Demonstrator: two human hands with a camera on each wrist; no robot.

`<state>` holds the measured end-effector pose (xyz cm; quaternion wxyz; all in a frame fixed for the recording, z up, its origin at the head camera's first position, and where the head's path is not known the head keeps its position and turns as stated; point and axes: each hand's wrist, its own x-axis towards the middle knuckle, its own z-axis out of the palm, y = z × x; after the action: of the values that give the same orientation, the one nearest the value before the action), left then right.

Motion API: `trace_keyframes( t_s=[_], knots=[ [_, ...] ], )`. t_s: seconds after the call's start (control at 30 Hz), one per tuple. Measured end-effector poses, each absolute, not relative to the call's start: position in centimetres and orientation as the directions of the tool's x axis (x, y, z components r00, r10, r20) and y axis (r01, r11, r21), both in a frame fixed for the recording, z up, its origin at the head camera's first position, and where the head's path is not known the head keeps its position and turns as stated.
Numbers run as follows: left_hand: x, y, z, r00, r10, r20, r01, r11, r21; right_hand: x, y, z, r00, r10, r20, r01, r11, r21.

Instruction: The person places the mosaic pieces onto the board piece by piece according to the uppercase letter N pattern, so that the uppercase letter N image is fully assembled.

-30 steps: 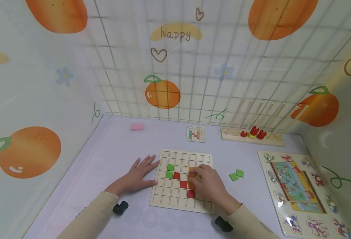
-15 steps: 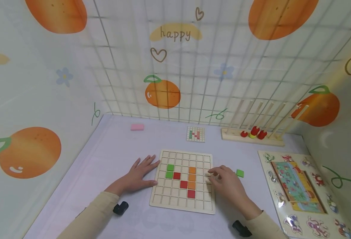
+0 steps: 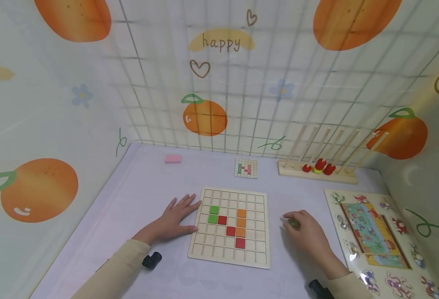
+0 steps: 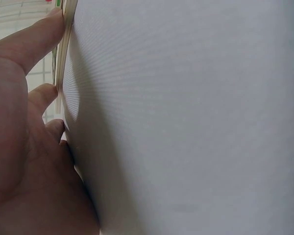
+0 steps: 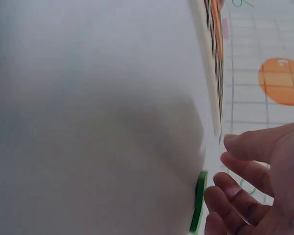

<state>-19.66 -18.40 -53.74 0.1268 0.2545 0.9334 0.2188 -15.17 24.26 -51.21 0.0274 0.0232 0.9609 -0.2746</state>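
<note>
A square wooden grid board (image 3: 212, 251) lies mid-table. Set in it are two green tiles (image 3: 213, 210), a diagonal of red tiles (image 3: 231, 231) and a column of orange tiles (image 3: 241, 223). My left hand (image 3: 171, 220) rests spread on the table, thumb and fingertips at the board's left edge (image 4: 62, 63). Right of the board, my right hand (image 3: 307, 232) hovers over the loose green tiles (image 5: 200, 191), largely hidden from the head camera. In the right wrist view its thumb and fingers are bent loosely and apart, with nothing pinched between them.
Behind the board lies a small pattern card (image 3: 246, 168), with a pink block (image 3: 173, 159) farther left. A wooden peg rack (image 3: 316, 176) with red and yellow beads stands at the back right. A picture puzzle board (image 3: 378, 232) lies on the right.
My right hand has moved right, off the orange tiles on the board and over to the loose green tiles. The left hand stays where it was.
</note>
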Motion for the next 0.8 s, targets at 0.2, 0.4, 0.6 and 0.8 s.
trace_keyframes(
  t_s=[0.2,0.4,0.6,0.8],
  knots=[
    [-19.6,-18.3,-53.6,-0.841,0.524,-0.135,0.41,0.78,0.472,-15.2,25.7,-51.6,-0.997,0.041,-0.066,0.069,0.852,-0.52],
    [-19.6,-18.2,-53.6,-0.842,0.524,-0.13,0.413,0.78,0.47,-15.3,26.5,-51.6,-0.995,0.049,-0.086,0.087,0.847,-0.525],
    [-19.7,-18.3,-53.8,-0.846,0.514,-0.144,0.403,0.791,0.46,-15.7,26.3,-51.8,-0.995,0.037,-0.091,0.078,0.865,-0.496],
    [-19.7,-18.4,-53.8,-0.847,0.512,-0.14,0.402,0.791,0.461,-15.8,24.8,-52.1,-0.996,0.018,-0.087,0.06,0.859,-0.508]
  ],
)
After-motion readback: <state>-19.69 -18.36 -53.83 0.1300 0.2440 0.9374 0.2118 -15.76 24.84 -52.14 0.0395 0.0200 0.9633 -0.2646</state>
